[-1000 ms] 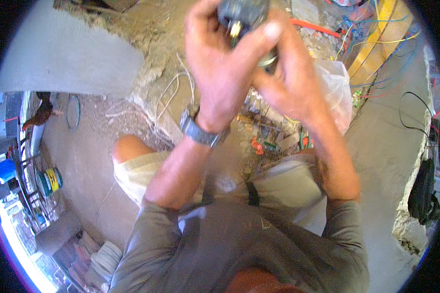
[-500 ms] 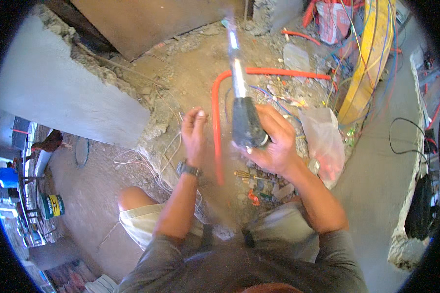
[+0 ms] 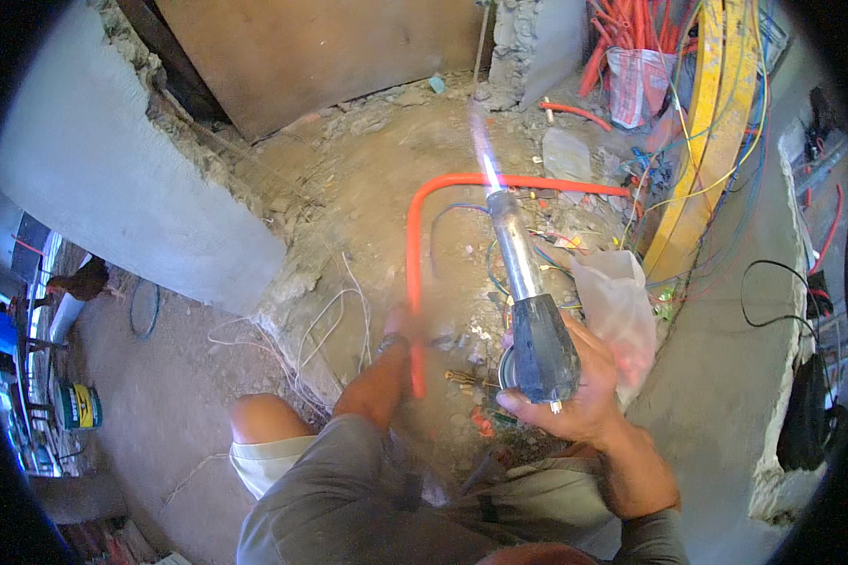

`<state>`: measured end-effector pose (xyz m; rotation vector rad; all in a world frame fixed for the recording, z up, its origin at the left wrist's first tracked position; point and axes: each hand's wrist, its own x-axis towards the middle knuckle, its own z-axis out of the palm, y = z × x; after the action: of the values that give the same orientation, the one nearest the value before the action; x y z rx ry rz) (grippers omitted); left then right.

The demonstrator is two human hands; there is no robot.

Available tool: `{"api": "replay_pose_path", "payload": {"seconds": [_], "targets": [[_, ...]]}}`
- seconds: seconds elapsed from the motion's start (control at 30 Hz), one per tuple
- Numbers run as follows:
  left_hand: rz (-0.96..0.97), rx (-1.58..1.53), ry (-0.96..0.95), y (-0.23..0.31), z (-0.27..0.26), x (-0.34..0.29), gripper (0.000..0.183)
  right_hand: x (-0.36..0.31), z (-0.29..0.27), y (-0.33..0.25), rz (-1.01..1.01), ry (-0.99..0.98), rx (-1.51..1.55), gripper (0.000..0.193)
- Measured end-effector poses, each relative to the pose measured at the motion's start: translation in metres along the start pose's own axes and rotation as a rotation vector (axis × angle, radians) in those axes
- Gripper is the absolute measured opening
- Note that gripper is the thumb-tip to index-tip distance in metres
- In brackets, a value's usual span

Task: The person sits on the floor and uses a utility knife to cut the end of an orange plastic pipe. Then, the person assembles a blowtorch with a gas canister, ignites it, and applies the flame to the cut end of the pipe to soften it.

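Observation:
My right hand (image 3: 589, 391) is wrapped around a blowtorch (image 3: 528, 282) with a black body and a silver metal nozzle. A bluish-white flame (image 3: 488, 162) comes from its tip and points away from me, crossing in view over an orange pipe (image 3: 414, 250). That pipe has one rounded bend at its far left; one leg runs toward me, the other to the right. Close to the leg that points at me is my left hand (image 3: 400, 325), smeared by motion. Its fingers cannot be made out, nor whether they touch the pipe.
A clear plastic bag (image 3: 622, 311) and a screwdriver (image 3: 466, 379) lie among rubble and wires. Yellow beams (image 3: 702, 141) lean at the right, beside a sack (image 3: 641, 85) of orange pipes. A broken wall (image 3: 141, 169) stands left; farther out are a chicken (image 3: 85, 280) and a bucket (image 3: 81, 406).
The lit blowtorch has moved right and toward me in my right hand. My left hand, raised with fingers showing before, has come down beside the pipe. The view has shifted slightly.

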<state>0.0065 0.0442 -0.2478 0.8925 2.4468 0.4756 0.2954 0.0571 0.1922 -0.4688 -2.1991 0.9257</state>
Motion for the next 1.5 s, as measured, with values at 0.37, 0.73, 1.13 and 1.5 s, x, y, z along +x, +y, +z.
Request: {"api": "replay_pose_path", "payload": {"seconds": [0.37, 0.73, 1.13, 1.5], "targets": [[-0.089, -0.637, -0.004, 0.052, -0.072, -0.007, 0.047, -0.021, 0.0, -0.019, 0.107, 0.241, 0.276, 0.052], [0.295, -1.003, 0.4, 0.157, -0.255, -0.083, 0.029, -0.041, -0.015, -0.029, 0.122, 0.377, 0.794, 0.057], [0.743, -1.405, 0.274, 0.199, -0.365, -0.169, 0.019, -0.073, -0.003, 0.012, 0.187, 0.47, 0.77, 0.053], [1.07, -1.726, 0.21, 0.144, -0.419, -0.233, 0.037, -0.067, 0.013, 0.024, 0.494, 0.361, 0.766, 0.031]]}}
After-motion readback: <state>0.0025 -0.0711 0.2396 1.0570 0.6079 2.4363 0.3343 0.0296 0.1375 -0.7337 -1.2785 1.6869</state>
